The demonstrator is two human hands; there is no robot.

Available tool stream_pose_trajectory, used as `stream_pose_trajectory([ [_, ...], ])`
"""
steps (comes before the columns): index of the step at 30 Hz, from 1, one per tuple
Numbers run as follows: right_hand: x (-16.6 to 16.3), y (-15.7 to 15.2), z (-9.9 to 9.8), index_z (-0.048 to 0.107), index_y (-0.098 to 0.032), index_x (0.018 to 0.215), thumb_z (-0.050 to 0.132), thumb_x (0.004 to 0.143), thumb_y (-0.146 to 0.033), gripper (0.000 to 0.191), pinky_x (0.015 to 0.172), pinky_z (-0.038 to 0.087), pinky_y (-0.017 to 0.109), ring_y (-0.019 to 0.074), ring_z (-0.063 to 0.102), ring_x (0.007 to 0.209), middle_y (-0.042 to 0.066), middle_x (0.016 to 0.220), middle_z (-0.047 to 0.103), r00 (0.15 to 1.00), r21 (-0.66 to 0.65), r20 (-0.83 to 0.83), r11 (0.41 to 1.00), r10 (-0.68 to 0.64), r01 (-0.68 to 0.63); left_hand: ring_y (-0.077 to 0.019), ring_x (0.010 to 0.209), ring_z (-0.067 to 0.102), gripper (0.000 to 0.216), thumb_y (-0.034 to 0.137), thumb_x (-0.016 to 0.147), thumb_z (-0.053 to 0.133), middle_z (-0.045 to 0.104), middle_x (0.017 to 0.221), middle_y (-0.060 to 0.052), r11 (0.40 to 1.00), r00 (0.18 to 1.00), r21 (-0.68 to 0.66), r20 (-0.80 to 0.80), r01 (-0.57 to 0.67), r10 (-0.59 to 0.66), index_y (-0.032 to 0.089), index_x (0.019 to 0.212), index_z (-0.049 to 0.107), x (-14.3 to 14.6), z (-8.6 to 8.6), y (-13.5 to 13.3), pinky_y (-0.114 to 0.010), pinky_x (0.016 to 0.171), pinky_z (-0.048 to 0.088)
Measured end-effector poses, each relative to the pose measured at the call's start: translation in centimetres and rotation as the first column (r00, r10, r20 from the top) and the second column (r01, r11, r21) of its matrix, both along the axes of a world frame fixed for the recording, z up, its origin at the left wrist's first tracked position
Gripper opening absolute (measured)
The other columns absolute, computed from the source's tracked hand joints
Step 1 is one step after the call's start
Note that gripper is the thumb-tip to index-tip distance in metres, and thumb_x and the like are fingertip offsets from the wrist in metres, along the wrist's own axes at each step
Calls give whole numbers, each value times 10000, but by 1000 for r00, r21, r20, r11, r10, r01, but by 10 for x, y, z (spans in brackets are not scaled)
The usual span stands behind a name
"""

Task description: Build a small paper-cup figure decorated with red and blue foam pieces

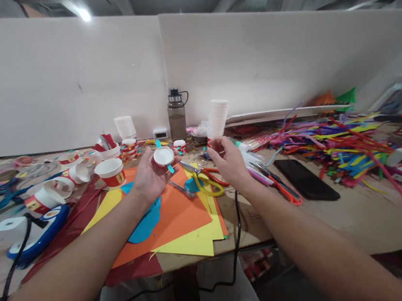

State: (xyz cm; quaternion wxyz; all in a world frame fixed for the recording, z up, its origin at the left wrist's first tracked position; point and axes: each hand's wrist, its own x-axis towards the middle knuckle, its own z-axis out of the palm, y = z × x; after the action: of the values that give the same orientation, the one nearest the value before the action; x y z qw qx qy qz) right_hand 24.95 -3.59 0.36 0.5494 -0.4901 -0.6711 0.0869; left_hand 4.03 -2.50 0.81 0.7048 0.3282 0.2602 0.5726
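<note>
My left hand (pixel 148 177) is closed around a small white round cup piece (pixel 164 157), its open side facing me. Teal paper strips (pixel 170 169) stick out from the piece at top and bottom. Just in front of a tall stack of white paper cups (pixel 218 116), my right hand (pixel 228 160) is raised, thumb and fingers bent toward each other in a pinch. Whatever may be between those fingertips is too small to make out. Yellow-handled scissors (pixel 205 183) and red-handled scissors (pixel 216 177) lie between the hands, by orange paper (pixel 179 211).
Paper cups (pixel 110 173) and a blue-and-white tape dispenser (pixel 46 233) are on the left. A water bottle (pixel 177 117) stands at the back. Rightward lie a black phone (pixel 306 179) and a heap of coloured pipe cleaners (pixel 354 141). A black cable (pixel 238 229) hangs over the front edge.
</note>
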Motion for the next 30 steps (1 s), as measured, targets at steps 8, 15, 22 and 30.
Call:
stream_pose_trajectory([
  [8, -3, -2, -6, 619, -168, 823, 570, 846, -216, 72, 679, 393, 282, 162, 548, 747, 45, 806, 640, 892, -199, 448, 979, 59, 35, -205, 837, 716, 323, 367, 916, 466, 737, 953, -117, 998, 995, 27, -79, -64, 66, 116, 981, 657, -12, 0, 12, -294, 680, 568],
  [15, -9, -2, -15, 614, -168, 814, 564, 850, -198, 69, 698, 396, 284, 171, 562, 774, 49, 810, 649, 826, -248, 535, 968, 178, -48, -219, 844, 717, 323, 369, 906, 441, 739, 898, -109, 984, 983, 24, -52, -175, 176, 126, 953, 649, -23, 8, 23, -315, 703, 571],
  [22, -6, -3, -5, 655, -173, 821, 565, 854, -217, 106, 667, 400, 276, 164, 579, 742, 49, 818, 677, 854, -264, 506, 964, 126, 14, -223, 906, 716, 258, 322, 819, 589, 746, 923, -103, 991, 991, 54, -54, -122, 125, 130, 976, 660, -25, -6, 27, -311, 743, 572],
  [30, 37, 4, 15, 691, -171, 907, 522, 896, -347, 244, 674, 416, 309, 227, 643, 800, 101, 865, 719, 712, -188, 659, 863, -242, 468, -213, 910, 703, 190, 259, 743, 695, 735, 929, -96, 991, 989, 106, -115, -80, 92, 120, 872, 681, -17, -15, 22, -252, 656, 575],
])
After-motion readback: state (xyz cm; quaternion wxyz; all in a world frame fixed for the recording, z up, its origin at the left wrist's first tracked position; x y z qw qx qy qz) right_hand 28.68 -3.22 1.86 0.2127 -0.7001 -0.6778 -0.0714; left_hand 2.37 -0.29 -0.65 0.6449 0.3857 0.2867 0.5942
